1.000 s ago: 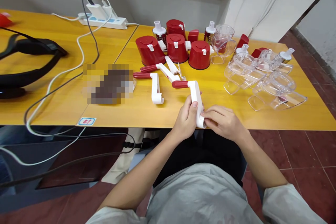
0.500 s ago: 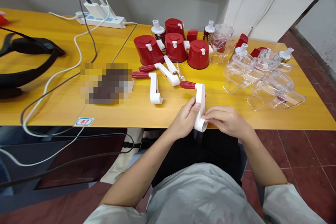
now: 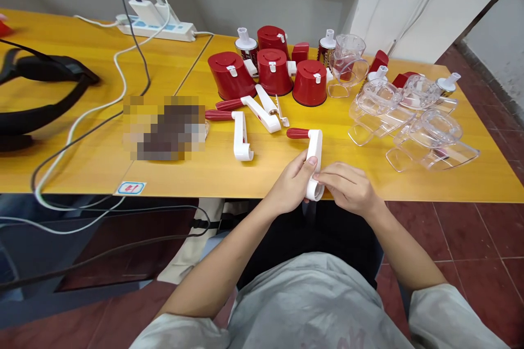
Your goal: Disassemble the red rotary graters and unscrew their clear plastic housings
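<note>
Both my hands hold a white crank handle with a red grip (image 3: 313, 154) over the front edge of the yellow table (image 3: 262, 174). My left hand (image 3: 291, 182) is wrapped round its white arm, thumb on top. My right hand (image 3: 349, 187) pinches the rounded lower end with its fingertips. The red grip points left, away from my hands. Two more crank handles (image 3: 240, 133) lie on the table just beyond. Behind them stand three red cups (image 3: 275, 72) and, to the right, several clear plastic housings (image 3: 409, 120).
A white power strip (image 3: 158, 27) with cables sits at the back left. A black headset (image 3: 36, 92) lies on the left table. A blurred patch (image 3: 166, 128) covers something left of the handles. Small drum parts with white caps (image 3: 244, 46) stand among the red cups.
The crank handle in my hands has turned so its arm stands more upright and its red grip swung a little right. My hands stayed at the table's edge.
</note>
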`<act>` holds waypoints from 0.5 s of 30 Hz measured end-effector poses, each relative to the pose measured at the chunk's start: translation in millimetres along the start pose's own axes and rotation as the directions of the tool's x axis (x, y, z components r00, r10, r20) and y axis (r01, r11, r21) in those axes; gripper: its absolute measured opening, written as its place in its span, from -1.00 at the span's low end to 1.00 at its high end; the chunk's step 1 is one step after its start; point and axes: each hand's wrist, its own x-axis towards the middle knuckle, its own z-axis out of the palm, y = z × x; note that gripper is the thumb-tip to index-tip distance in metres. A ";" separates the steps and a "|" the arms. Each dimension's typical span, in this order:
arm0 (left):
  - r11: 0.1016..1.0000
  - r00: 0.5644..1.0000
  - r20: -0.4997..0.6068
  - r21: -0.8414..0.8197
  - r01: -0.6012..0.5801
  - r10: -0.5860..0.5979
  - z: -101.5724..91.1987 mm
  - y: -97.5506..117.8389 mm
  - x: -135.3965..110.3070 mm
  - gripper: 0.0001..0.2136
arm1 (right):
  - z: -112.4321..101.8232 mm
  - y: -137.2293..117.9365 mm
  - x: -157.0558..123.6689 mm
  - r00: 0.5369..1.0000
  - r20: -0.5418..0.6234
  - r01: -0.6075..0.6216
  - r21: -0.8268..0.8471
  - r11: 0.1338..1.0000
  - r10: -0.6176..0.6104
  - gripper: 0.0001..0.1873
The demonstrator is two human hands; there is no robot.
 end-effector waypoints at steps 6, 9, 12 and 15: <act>0.998 0.999 -0.017 -0.055 0.031 -0.032 3.3 2.1 -2.2 -0.34 | 7.4 -4.2 -0.6 0.992 -0.125 -0.016 -0.013 1.000 0.014 -0.70; 0.996 0.999 -0.030 -0.088 0.010 -0.013 5.1 1.3 -4.2 -0.37 | 7.5 -4.6 -1.0 0.987 -0.157 -0.022 -0.004 1.000 0.021 -0.71; 0.992 0.996 -0.076 -0.109 -0.058 0.050 5.7 -0.5 -6.1 -0.40 | 5.1 -2.9 -3.8 0.977 -0.207 -0.048 0.017 0.999 0.051 -0.71; 0.984 0.981 -0.124 -0.075 -0.159 0.149 4.9 -3.1 -7.2 -0.44 | 0.6 -0.8 -6.2 0.963 -0.242 -0.112 0.056 0.992 0.123 -0.72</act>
